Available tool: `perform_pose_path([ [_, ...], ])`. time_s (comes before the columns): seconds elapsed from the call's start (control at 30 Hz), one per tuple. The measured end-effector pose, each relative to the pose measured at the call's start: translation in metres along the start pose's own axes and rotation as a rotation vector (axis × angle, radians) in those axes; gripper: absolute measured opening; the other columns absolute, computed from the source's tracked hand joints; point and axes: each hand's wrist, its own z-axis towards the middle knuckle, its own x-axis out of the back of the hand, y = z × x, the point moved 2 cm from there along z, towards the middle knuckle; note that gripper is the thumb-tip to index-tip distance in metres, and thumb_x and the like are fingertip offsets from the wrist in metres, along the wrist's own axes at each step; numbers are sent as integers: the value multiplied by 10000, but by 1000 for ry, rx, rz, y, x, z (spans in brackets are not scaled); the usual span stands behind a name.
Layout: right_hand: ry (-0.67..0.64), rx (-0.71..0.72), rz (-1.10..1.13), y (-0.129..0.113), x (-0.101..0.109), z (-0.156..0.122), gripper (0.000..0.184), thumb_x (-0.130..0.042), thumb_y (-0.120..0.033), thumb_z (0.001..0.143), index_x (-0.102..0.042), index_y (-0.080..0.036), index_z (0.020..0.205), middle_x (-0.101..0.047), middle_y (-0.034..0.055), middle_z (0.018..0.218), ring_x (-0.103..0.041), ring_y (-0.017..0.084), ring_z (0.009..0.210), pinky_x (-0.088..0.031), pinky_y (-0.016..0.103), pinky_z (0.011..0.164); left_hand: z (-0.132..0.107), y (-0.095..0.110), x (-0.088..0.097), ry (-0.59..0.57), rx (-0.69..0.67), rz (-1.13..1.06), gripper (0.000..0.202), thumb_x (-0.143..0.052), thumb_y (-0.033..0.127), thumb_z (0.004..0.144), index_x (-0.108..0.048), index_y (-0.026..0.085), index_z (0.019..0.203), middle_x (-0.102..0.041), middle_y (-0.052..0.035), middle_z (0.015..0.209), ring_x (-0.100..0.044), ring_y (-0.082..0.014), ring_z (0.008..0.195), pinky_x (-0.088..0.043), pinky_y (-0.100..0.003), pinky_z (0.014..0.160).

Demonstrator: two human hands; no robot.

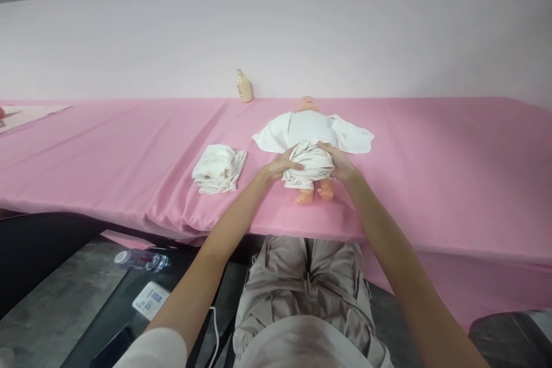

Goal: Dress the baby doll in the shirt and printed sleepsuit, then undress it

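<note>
A baby doll [307, 104] lies on its back on the pink table [431, 149], head toward the wall, dressed in a white top [308, 126]. Its bare feet [314, 192] point toward me. Bunched white pants [311, 164] sit around its legs and hips. My left hand [282, 165] grips the left side of the bunched pants, fingers curled into the cloth. My right hand [340, 162] grips the right side the same way.
A folded white cloth [219, 168] lies on the table left of the doll. A small cream bottle [244, 86] stands by the wall behind. A water bottle [142, 259] and a label card [150, 299] rest on a dark surface below the table edge.
</note>
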Motion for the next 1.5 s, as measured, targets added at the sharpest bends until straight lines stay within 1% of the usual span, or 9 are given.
perform_pose_path([
  [0.13, -12, 1, 40, -1, -2, -1, 176, -518, -284, 843, -630, -149, 842, -696, 39, 743, -658, 194, 781, -540, 284, 697, 2, 0, -3, -24, 1, -9, 799, -762, 100, 500, -499, 176, 1251, -548, -132, 1266, -499, -307, 1175, -366, -450, 1017],
  [0.3, 31, -24, 51, -2, -4, -3, 156, -505, -241, 844, -628, -149, 818, -691, 33, 713, -658, 185, 717, -544, 285, 657, 5, -4, 1, 63, -3, 57, 784, -767, 128, 519, -488, 192, 1248, -552, -110, 1262, -501, -288, 1173, -375, -445, 1009],
  [0.4, 43, -26, 46, -2, -3, -2, 156, -502, -241, 847, -627, -151, 824, -690, 30, 714, -654, 180, 683, -545, 295, 649, 5, -6, 4, 62, -4, 60, 773, -768, 132, 531, -482, 190, 1248, -532, -115, 1287, -487, -284, 1189, -382, -425, 1006],
  [0.6, -29, -12, 18, 2, 4, 3, 160, -515, -270, 847, -630, -158, 850, -682, 23, 716, -628, 158, 604, -524, 276, 578, 9, -10, 7, 44, -38, -53, 691, -764, 119, 539, -521, 151, 1185, -590, -139, 1203, -571, -274, 1082, -418, -405, 963],
  [0.77, 20, -14, -2, 0, 0, 1, 154, -515, -249, 837, -634, -158, 805, -677, 12, 727, -631, 143, 660, -518, 253, 668, 14, -17, 11, 119, -46, -126, 662, -756, 112, 560, -525, 138, 1180, -653, -126, 1081, -626, -239, 978, -456, -380, 911],
  [0.9, 60, -25, -20, -2, -5, -2, 144, -525, -242, 825, -633, -159, 777, -672, 7, 715, -630, 146, 688, -513, 250, 685, 15, -20, 11, 150, -39, -162, 662, -768, 115, 553, -527, 133, 1170, -665, -117, 1048, -641, -227, 937, -477, -367, 878],
  [1.17, 4, -22, -14, -1, -5, -3, 169, -527, -271, 822, -642, -151, 852, -681, 23, 748, -637, 180, 757, -522, 284, 694, 10, -11, 4, 57, -32, -153, 638, -764, 251, 632, -515, 144, 1210, -619, -144, 1148, -593, -257, 1053, -450, -383, 929],
  [1.37, -13, -21, -15, 2, 2, 1, 197, -554, -335, 806, -634, -165, 866, -671, 19, 694, -637, 194, 739, -528, 306, 687, 2, -1, 1, -67, -55, 33, 839, -790, 108, 526, -454, 222, 1286, -495, -101, 1332, -437, -275, 1242, -368, -398, 1023],
  [1.5, 14, -16, -17, 3, 4, 2, 207, -543, -336, 811, -626, -156, 869, -680, 36, 730, -642, 201, 763, -529, 313, 707, -1, 6, 3, -97, -14, 181, 963, -801, 129, 492, -377, 234, 1351, -448, -88, 1376, -381, -283, 1283, -330, -413, 1053],
])
